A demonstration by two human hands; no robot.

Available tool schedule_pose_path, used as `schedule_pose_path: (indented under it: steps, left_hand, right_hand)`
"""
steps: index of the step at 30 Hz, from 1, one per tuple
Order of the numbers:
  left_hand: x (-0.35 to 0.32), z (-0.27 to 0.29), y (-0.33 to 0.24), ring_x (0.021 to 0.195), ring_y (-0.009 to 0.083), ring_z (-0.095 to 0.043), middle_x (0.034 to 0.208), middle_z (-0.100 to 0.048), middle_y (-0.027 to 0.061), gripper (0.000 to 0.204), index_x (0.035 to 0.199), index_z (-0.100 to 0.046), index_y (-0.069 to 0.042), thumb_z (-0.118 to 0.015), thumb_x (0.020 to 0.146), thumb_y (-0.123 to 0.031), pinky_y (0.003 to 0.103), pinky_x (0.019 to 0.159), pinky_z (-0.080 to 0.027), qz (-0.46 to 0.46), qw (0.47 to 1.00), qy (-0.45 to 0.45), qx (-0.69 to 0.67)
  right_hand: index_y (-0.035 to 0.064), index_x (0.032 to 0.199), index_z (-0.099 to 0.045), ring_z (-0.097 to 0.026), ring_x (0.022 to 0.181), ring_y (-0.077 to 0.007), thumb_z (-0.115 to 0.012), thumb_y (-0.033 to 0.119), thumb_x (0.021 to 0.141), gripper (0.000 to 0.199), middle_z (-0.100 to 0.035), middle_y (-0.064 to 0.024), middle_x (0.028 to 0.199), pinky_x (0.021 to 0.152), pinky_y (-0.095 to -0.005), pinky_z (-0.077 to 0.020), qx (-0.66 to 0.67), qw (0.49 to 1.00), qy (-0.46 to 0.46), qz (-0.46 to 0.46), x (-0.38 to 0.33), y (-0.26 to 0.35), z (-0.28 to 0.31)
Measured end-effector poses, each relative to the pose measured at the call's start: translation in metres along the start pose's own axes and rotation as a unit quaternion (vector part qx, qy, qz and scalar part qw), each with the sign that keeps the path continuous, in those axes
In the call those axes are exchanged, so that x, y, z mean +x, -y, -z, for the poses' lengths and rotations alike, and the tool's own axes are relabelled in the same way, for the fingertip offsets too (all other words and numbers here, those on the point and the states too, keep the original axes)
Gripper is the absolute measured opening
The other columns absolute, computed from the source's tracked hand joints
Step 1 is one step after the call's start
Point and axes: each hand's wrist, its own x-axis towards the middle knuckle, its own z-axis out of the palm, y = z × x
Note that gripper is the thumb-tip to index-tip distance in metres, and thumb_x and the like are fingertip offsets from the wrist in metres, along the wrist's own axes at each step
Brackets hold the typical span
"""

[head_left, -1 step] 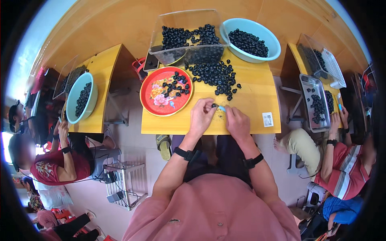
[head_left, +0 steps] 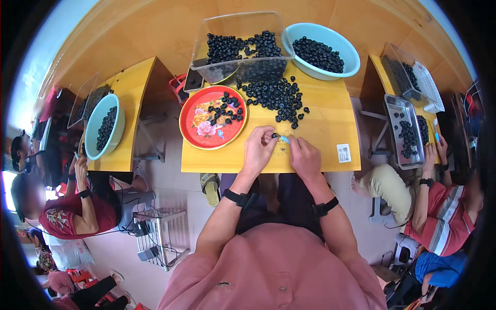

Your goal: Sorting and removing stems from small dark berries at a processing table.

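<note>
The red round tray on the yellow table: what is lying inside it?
Inside the red tray, small dark round fruits lie scattered over its upper right part. A flower picture shows on the bare lower left; the fruits cover the rest of the pattern.

A yellow wooden table (head_left: 320, 150) stands against a tan wooden wall (head_left: 155, 31). Two more like it stand to either side, one at left (head_left: 135, 88) and one at right (head_left: 376, 77), each with a person seated at it. The floor (head_left: 170, 186) is pale pinkish tile. A wire rack (head_left: 157, 235) stands on it at lower left, beside a sandal (head_left: 211, 188) under the table edge. Bright daylight comes from the far left (head_left: 8, 186).
</note>
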Motion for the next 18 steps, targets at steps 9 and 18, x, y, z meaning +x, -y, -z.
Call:
schedule_pose_path:
  steps: [9,18]
  left_hand:
    - [-0.0008,0.0049,-0.0053,0.082,0.0139,-0.068,0.100,-0.069,0.0081,0.033,0.116,-0.070,0.000,-0.079,0.085,0.003,0.028,0.076,-0.058,-0.017,0.995,0.043,0.087]
    - [-0.0010,0.0037,-0.0074,0.083,0.0151,-0.069,0.099,-0.069,0.0085,0.032,0.116,-0.071,-0.001,-0.079,0.085,0.003,0.028,0.077,-0.058,-0.005,0.996,0.038,0.077]
  right_hand:
    - [0.0054,0.106,-0.067,-0.068,0.072,-0.0241,-0.065,0.008,0.087,0.019,-0.059,-0.0079,0.078,0.061,-0.0380,-0.0559,0.013,1.000,0.006,0.022,0.0027,0.0014,0.0024]
    - [0.0061,0.105,-0.067,-0.068,0.071,-0.0246,-0.065,0.009,0.089,0.016,-0.059,-0.0079,0.077,0.059,-0.0390,-0.0561,0.012,1.000,0.001,0.022,0.0020,0.0006,0.0012]
